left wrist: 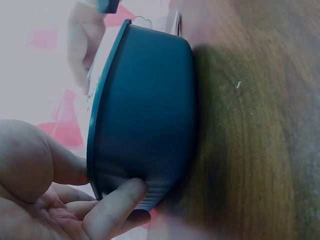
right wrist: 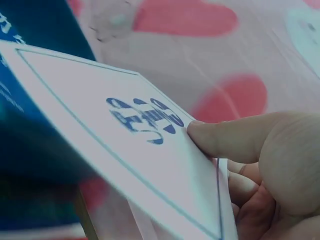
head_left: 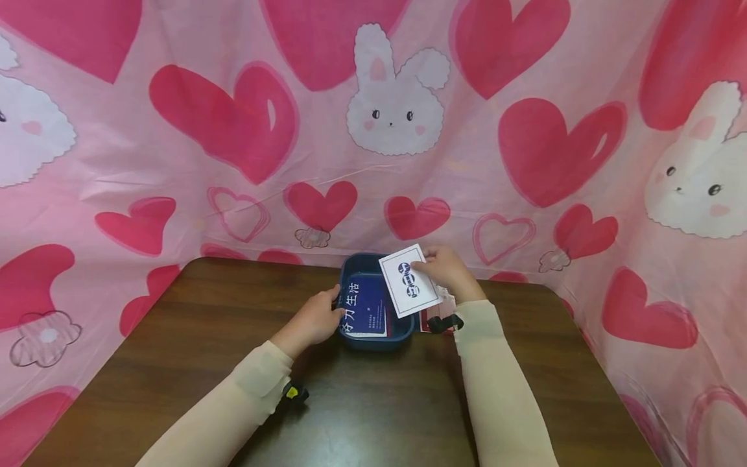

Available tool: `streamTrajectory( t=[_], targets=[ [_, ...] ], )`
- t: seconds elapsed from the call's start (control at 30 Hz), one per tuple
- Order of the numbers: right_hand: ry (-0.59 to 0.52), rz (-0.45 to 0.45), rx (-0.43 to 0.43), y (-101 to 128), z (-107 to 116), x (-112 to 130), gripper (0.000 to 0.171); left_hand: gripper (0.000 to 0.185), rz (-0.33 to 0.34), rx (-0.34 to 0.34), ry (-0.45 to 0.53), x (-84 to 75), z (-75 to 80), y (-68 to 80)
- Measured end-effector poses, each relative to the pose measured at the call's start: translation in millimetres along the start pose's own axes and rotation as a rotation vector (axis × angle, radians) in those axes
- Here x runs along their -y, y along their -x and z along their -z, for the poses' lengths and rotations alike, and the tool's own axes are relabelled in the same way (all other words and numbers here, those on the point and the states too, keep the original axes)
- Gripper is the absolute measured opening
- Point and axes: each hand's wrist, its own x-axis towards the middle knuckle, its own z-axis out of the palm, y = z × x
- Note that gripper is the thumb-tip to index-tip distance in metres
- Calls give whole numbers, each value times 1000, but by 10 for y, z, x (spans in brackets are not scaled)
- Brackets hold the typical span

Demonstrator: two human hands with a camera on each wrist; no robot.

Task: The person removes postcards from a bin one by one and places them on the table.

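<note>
- One white card [head_left: 410, 280], blue-bordered w/ blue logo, pinched in right hand [head_left: 446, 269] grip, thumb on top, above the tub.
- One dark blue tub [head_left: 403, 332] on brown tabletop [head_left: 175, 337]; left hand [head_left: 315, 319] grip curled on its wall.
- One blue booklet [head_left: 364, 305] inside tub.

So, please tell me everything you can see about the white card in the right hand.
The white card is a flat rectangle, seemingly stiff paper, with a thin blue border line and a blue printed emblem in the middle. It is tilted and held above the right edge of the dark blue tub. The right hand pinches its far right corner, thumb on the printed face. Nothing else touches it.
</note>
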Motion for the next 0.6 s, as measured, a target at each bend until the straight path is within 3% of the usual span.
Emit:
streamTrajectory(
  t=[0.23,0.6],
  targets=[
    [-112,-137,-32,74,360,-288,53,67,-7,-2,8,-2,11,6],
    [-178,-184,-48,202,639,-577,51,67,10,12,-4,-16,7,26]
  ],
)
